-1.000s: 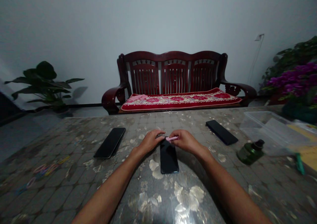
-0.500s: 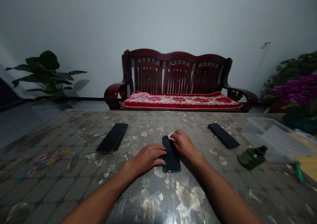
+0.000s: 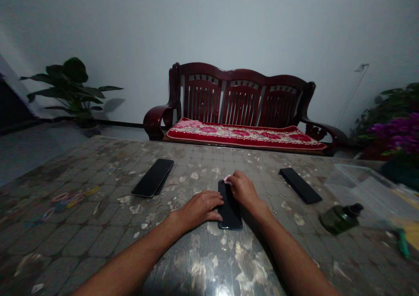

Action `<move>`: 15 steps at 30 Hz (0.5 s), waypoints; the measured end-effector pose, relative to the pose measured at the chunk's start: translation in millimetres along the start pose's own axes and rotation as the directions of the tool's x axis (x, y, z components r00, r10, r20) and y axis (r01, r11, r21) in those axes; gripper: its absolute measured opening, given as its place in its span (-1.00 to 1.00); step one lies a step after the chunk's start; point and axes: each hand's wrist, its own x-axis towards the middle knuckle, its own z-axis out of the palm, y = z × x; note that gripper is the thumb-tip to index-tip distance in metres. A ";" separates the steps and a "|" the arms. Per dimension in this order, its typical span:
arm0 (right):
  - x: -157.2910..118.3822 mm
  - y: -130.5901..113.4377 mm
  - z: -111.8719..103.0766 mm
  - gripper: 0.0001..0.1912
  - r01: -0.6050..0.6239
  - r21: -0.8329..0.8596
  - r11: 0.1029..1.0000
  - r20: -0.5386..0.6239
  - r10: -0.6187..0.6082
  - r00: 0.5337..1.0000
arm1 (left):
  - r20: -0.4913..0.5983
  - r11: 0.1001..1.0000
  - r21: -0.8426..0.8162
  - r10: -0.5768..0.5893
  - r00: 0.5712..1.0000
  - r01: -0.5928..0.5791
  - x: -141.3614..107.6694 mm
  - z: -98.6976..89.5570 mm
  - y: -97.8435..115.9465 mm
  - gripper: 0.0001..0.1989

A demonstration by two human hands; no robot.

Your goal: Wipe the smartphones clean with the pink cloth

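The left hand (image 3: 203, 206), fingers loosely spread, has shifted from the far end of the middle phone (image 3: 231, 215) to its left edge; the right hand (image 3: 244, 189) pinches a small pink cloth (image 3: 227, 179) at the far end. The left now seems to steady the phone, lying flat between the hands, for wiping. Beyond both hands rise a pale wall (image 3: 229, 21) and wooden bench (image 3: 242, 75); beneath them spreads a patterned table (image 3: 111, 235). A clear container (image 3: 356, 187) and green bottle (image 3: 338, 220) stand right of the right hand.
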 end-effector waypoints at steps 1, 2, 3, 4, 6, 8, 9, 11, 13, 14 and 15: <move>0.9 -1.9 0.6 -0.69 0.017 0.003 1.000 0.009 -0.017 1.000 | 0.004 1.000 -0.008 0.004 1.000 -0.004 -0.1 0.0 -0.3 -0.52; 1.6 -3.5 1.2 -0.70 0.041 0.013 0.999 0.021 -0.041 0.999 | 0.010 1.000 -0.016 0.007 1.000 -0.007 -0.1 -0.1 -0.6 -0.51; 2.4 -4.4 2.0 -0.71 0.066 0.026 0.997 0.033 -0.067 0.997 | 0.014 1.000 -0.022 0.009 1.000 -0.008 -0.1 0.0 -0.8 -0.50; 3.2 -4.6 2.9 -0.71 0.085 0.037 0.996 0.039 -0.086 0.996 | 0.017 1.000 -0.025 0.009 1.000 -0.009 -0.1 0.2 -1.1 -0.49; 5.2 -3.0 4.9 -0.70 0.086 0.036 0.996 0.027 -0.087 0.996 | 0.018 1.000 -0.027 0.011 1.000 -0.010 0.1 0.8 -1.7 -0.48; 7.1 -0.4 7.0 -0.69 0.051 0.012 0.999 -0.015 -0.051 0.999 | 0.019 1.000 -0.026 0.015 1.000 -0.015 0.2 1.2 -2.0 -0.47; 7.8 0.6 7.9 -0.69 0.033 0.002 0.999 -0.038 -0.033 0.999 | 0.020 1.000 -0.024 0.015 1.000 -0.015 0.3 1.0 -1.7 -0.46; 8.1 0.8 9.1 -0.68 0.023 0.000 1.000 -0.063 -0.023 0.998 | 0.026 1.000 -0.022 0.010 1.000 -0.009 0.5 -0.2 -0.5 -0.45; 7.1 -0.8 9.3 -0.68 0.061 0.019 0.998 -0.050 -0.060 0.997 | 0.038 1.000 -0.017 0.000 0.999 0.000 1.0 -2.4 1.7 -0.45; 6.3 -1.8 9.1 -0.69 0.095 0.035 0.995 -0.030 -0.094 0.995 | 0.045 1.000 -0.014 -0.004 0.999 0.004 1.3 -3.5 3.0 -0.45; 5.5 -2.7 8.9 -0.69 0.130 0.052 0.990 -0.008 -0.130 0.991 | 0.052 1.000 -0.010 -0.007 0.999 0.007 1.6 -4.5 4.2 -0.45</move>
